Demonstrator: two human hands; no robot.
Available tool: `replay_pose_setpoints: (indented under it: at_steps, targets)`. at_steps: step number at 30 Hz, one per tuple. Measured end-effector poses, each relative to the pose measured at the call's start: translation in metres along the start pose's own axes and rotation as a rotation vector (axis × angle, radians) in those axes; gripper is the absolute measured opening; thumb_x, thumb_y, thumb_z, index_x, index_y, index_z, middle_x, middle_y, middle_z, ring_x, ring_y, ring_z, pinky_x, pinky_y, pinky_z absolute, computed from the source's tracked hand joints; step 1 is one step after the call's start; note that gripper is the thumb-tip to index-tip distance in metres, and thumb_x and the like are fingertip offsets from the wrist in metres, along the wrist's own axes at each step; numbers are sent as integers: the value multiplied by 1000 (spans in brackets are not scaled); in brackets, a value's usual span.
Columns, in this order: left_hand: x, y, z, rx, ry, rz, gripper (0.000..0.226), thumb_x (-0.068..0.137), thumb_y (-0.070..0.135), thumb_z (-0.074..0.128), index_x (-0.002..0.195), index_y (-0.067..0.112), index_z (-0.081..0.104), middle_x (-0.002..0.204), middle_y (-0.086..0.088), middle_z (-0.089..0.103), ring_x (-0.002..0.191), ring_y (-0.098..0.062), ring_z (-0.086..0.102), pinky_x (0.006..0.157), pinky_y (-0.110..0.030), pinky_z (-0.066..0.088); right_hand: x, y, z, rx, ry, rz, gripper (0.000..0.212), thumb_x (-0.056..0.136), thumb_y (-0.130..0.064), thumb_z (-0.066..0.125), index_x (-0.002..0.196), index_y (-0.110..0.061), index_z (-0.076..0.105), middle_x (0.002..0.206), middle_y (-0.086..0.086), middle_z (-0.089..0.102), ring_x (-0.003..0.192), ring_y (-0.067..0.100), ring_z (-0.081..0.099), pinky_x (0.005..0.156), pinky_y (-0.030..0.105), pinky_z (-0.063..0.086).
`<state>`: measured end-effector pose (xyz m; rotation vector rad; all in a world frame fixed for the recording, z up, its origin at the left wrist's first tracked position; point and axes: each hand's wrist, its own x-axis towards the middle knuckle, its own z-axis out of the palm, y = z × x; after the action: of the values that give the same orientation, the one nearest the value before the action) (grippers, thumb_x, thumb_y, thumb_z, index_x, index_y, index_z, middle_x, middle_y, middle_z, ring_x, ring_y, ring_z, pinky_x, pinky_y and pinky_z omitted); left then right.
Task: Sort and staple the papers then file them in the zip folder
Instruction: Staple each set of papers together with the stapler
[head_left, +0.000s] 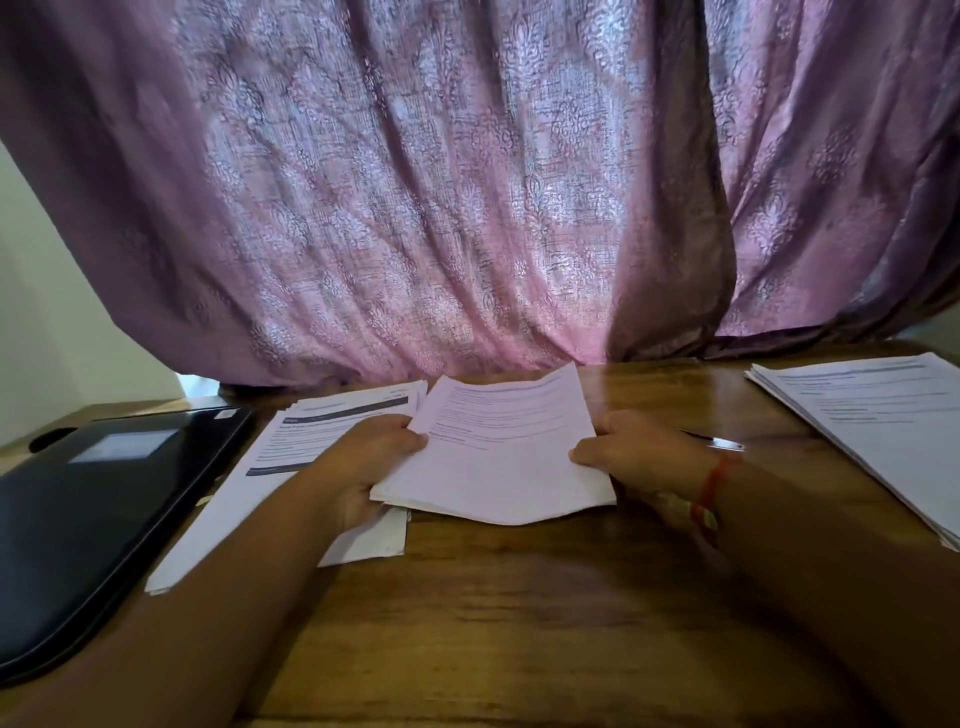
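Both forearms reach in over the wooden desk (519, 597). Our left hand (363, 467) and right hand (639, 457) pinch the side edges of a sheaf of papers (498, 447), held mid-desk. We should probably tap its edges square before stapling. Its long axis runs away from us, tilted slightly right. Left of the sheaf lie another pile (291, 457) and the black zip folder (93, 509); right, a third stack (872, 415).

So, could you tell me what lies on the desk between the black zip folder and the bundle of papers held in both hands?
In the head view, a flat stack of printed papers lies between the zip folder and the held bundle.
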<state>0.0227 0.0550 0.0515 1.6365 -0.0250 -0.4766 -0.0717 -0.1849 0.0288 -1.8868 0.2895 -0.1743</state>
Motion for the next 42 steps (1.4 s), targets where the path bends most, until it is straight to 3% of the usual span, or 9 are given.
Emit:
replay_pose_setpoints:
  at_steps: [3,9,17,20,22,25,32,36,42]
  targets:
    - [6,-1,-2,48,-58,63,32,100,1,56,127,18,60,113,-6,76,97,-30,75,77,-42,63,0,-1,-1,-50,23,-43,31,90,5,56,117,-8,65,107,3,68,81,11,63,58,13,48]
    - [-2,8,-11,33,-51,187,44,95,-4,62,132,20,54,120,-5,72,100,-30,74,74,-43,64,-14,-20,0,5,40,-94,31,92,7,53,84,-24,54,87,-8,61,74,4,58,52,11,47]
    - [-32,12,-76,253,186,254,45,96,2,61,137,19,53,123,-4,64,100,-23,62,74,-31,54,-31,-49,62,-18,9,-193,32,92,5,53,120,-6,63,105,2,63,77,5,59,51,6,46]
    - [-41,10,-111,415,281,234,40,97,7,60,135,19,53,124,-2,60,95,-18,58,71,-26,49,-32,-51,97,-50,-21,-200,31,90,1,57,119,-7,66,115,8,67,93,17,64,67,15,52]
    - [-44,7,-130,544,320,227,41,97,9,61,136,16,53,129,-3,61,101,-20,59,86,-30,53,-30,-52,119,-74,-28,-206,28,90,-2,59,116,-9,68,111,7,68,101,22,64,80,27,56]
    - [-48,-3,-149,748,367,219,47,96,10,63,141,11,50,139,-9,57,108,-20,54,92,-30,45,-30,-56,144,-267,20,-277,28,88,-9,57,113,-14,68,107,1,69,99,20,64,81,28,56]
    - [-41,-28,-164,1010,421,242,34,98,15,64,130,9,60,131,-10,62,114,-21,58,92,-24,42,-28,-52,171,-755,120,-316,19,89,-18,57,104,-10,64,111,9,66,99,23,63,79,29,52]
    - [-35,-33,-161,1125,475,257,40,101,16,59,140,11,53,141,-8,57,127,-22,56,106,-28,42,-22,-49,172,-847,87,-329,23,93,-27,56,103,-9,65,108,9,67,93,21,62,78,28,50]
    - [-26,-40,-150,1362,524,243,16,104,27,52,111,14,59,114,-6,66,106,-21,61,96,-31,51,-22,-55,160,-886,16,-366,45,96,-43,54,125,-10,61,124,9,62,113,24,57,95,32,48]
